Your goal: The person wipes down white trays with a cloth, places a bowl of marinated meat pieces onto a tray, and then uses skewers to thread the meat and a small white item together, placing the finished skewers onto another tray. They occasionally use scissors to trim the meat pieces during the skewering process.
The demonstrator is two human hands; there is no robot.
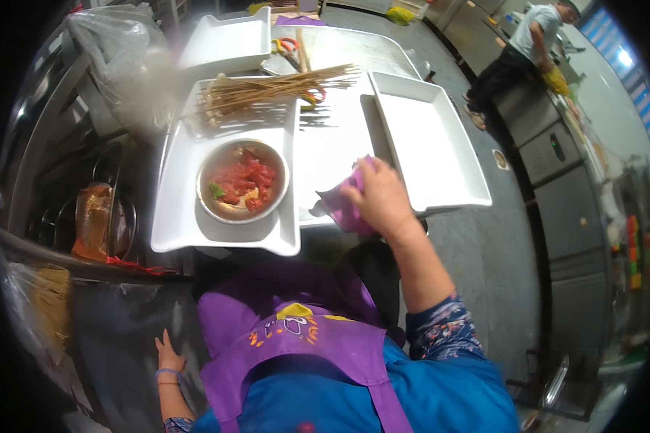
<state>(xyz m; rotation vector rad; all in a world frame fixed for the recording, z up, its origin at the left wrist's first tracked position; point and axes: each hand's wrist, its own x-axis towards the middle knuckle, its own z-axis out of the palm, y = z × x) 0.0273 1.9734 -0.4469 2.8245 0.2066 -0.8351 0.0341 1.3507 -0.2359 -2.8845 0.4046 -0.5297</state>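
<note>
My right hand [380,196] grips a crumpled purple cloth [352,208] at the near edge of the metal table [333,146]. That hand is between two white trays. In the left white tray [170,216] is a metal bowl [201,187] holding raw red meat [246,176] and a bit of green leaf. Bamboo skewers [281,89], some with pale mushrooms at their left ends, lie across the far end of this tray. The right white tray [436,146] has nothing visible in it. Down at my left side, my left hand [170,360] hangs with fingers apart and holds nothing.
Scissors [287,47] with red and yellow handles lie at the far side, near another white tray [230,40]. Clear plastic bags [124,65] hang at the left, above a shelf with a packet [93,219]. A person [522,54] stands at the far right counter.
</note>
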